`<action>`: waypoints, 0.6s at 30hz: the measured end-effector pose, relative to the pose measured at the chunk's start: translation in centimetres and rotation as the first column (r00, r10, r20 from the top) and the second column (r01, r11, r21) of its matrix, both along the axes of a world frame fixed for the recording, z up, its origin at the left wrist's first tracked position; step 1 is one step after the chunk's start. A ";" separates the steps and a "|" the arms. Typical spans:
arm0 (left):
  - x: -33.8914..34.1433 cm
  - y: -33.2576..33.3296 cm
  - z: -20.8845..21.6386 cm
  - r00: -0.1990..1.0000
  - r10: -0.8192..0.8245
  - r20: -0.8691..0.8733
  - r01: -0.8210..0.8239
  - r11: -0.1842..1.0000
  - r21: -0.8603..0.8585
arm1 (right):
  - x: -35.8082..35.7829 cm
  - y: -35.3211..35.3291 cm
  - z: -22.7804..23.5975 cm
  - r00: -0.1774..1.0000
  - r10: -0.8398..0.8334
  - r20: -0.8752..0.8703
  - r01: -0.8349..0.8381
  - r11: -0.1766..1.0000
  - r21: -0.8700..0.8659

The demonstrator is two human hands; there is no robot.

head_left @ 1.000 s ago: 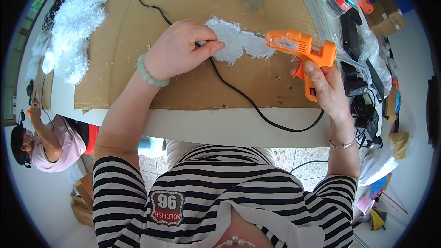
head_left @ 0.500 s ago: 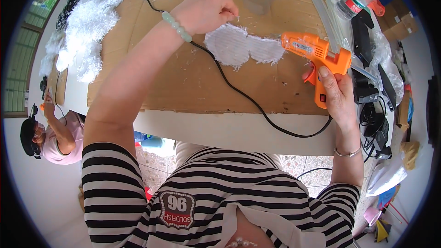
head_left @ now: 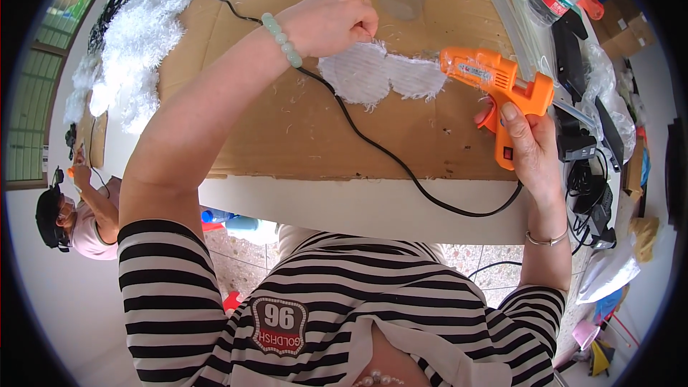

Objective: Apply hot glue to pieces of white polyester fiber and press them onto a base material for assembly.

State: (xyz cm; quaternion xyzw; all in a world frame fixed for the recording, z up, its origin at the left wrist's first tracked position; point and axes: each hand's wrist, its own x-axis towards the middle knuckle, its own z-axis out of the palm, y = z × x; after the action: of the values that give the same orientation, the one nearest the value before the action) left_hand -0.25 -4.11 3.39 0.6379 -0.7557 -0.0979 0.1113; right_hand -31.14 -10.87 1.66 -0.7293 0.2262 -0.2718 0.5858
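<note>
1. Orange plastic glue gun [head_left: 498, 80] in right hand [head_left: 532, 145], fingers wrapped round grip; front end by right end of white, frayed, ribbed fabric piece [head_left: 355, 75] on brown cardboard sheet [head_left: 322, 143]; best kept steady, clear of fingertips.
2. Left hand [head_left: 333, 25] at fabric's far edge, thumb and fingers pressed together; can't tell what's between; keep fabric flat.
3. Versus one second ago: left hand farther off, no longer over fabric's left end.

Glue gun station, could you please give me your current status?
Right hand gripping orange glue gun. Left hand at upper edge of white fabric, grip unclear. Fabric lying on cardboard; black cord passing under left wrist.
</note>
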 end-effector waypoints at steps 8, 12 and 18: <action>-0.1 1.8 -1.3 0.969 -0.165 0.182 0.209 0.943 -0.258 | 0.2 0.2 0.0 1.000 0.000 -0.007 0.000 1.000 0.021; 0.1 2.6 -1.4 0.949 -0.190 0.252 0.257 0.929 -0.267 | 0.2 0.1 -0.1 1.000 0.010 0.002 -0.010 1.000 0.024; -1.2 2.9 -0.4 0.980 0.014 -0.196 -0.055 0.977 -0.208 | 0.2 0.2 0.0 0.999 -0.025 -0.029 0.025 1.000 0.003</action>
State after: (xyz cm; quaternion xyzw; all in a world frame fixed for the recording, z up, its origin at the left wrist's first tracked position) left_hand -1.41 -1.25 2.98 0.6230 -0.7361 -0.0764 0.2534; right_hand -30.96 -10.66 1.67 -0.7293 0.2440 -0.2681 0.5803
